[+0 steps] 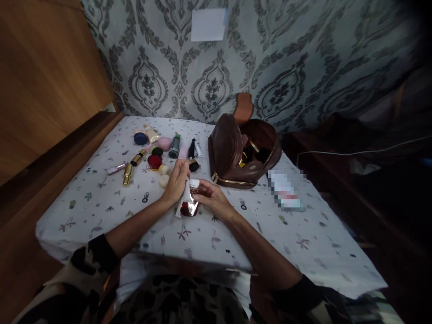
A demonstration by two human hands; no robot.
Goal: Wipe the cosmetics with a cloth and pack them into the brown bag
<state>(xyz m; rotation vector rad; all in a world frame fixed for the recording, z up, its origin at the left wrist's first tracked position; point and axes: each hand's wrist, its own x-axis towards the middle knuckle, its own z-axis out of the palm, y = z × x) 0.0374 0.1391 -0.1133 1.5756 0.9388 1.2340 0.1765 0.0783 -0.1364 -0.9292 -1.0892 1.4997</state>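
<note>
Near the middle of the table, my left hand (177, 181) is closed along a white tube (184, 198), its fingers pointing away from me. Close against that tube is a shiny copper-red tube (193, 208) with a white cap (194, 182). From the right, my right hand (216, 198) grips the shiny tube between thumb and fingers. Just past my left hand sit small cream-coloured jars (164, 181), a red round container (155, 162) and a black-lidded item (193, 166). Part of the white tube is hidden by my fingers.
A brown bag (224, 148) stands unzipped at the back right, with cosmetics inside. Left of it lie a green bottle (174, 146), a pink container (165, 143), a navy-banded jar (140, 137) and a gold lipstick tube (128, 174). A blurred-out flat object (286, 191) rests at right.
</note>
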